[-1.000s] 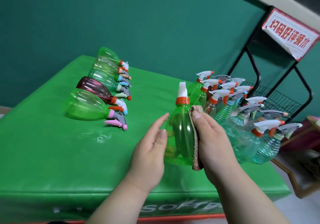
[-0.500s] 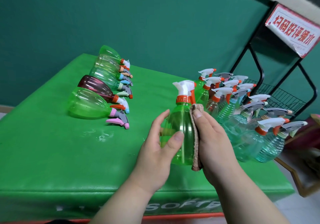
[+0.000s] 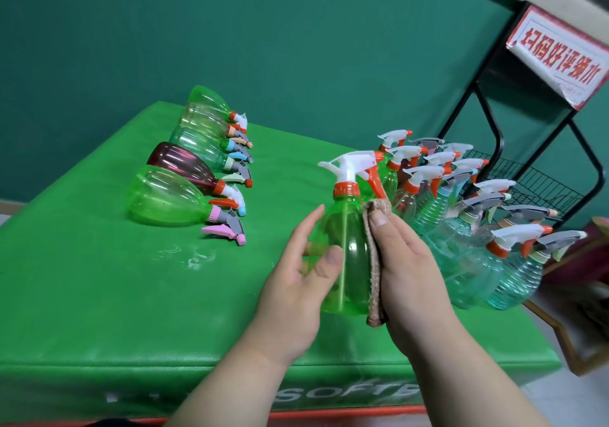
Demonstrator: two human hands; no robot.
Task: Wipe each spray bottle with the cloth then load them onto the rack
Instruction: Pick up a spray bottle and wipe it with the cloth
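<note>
Now turned versus a second back: nozzle out left, not edge-on. Left hand point(image 3: 303, 275) wrapped round bottle point(image 3: 349, 255), thumb on front, upright over mat point(image 3: 99, 294); cloth point(image 3: 374, 261) clamped to its right side by right hand point(image 3: 408, 271). Mid-wipe, probably. Lying row point(image 3: 171, 199) far left — standing cluster point(image 3: 461, 229) crowding path to rack point(image 3: 540, 189).

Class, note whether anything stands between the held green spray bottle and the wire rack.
Yes. The cluster of upright spray bottles stands on the mat between the green spray bottle and the black wire rack; it likely needs lifting over them.
</note>
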